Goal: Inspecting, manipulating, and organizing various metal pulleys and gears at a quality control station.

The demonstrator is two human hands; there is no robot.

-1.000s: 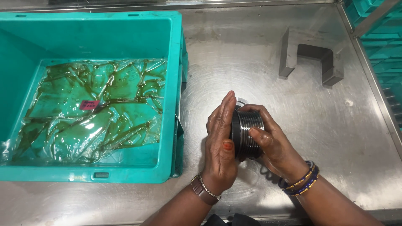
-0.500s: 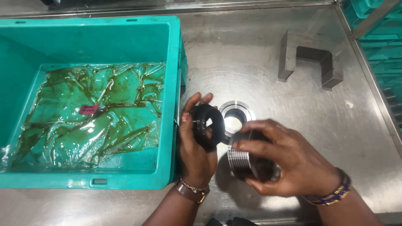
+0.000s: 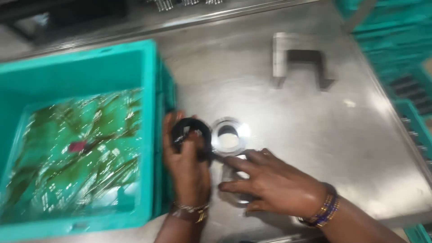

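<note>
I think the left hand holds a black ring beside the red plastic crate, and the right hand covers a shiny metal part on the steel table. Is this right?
Not quite: the plastic crate is teal green, not red, as the head view shows. The rest holds: the left hand holds the black ring beside it, and the right hand covers a shiny metal part on the steel table.

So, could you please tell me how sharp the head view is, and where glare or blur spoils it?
The head view is soft throughout with motion blur: the left hand holding a black ring and the right hand on a metal part have smeared edges; glare whitens the shiny ring on the steel table; reflections streak the plastic sheet in the teal crate.
</note>
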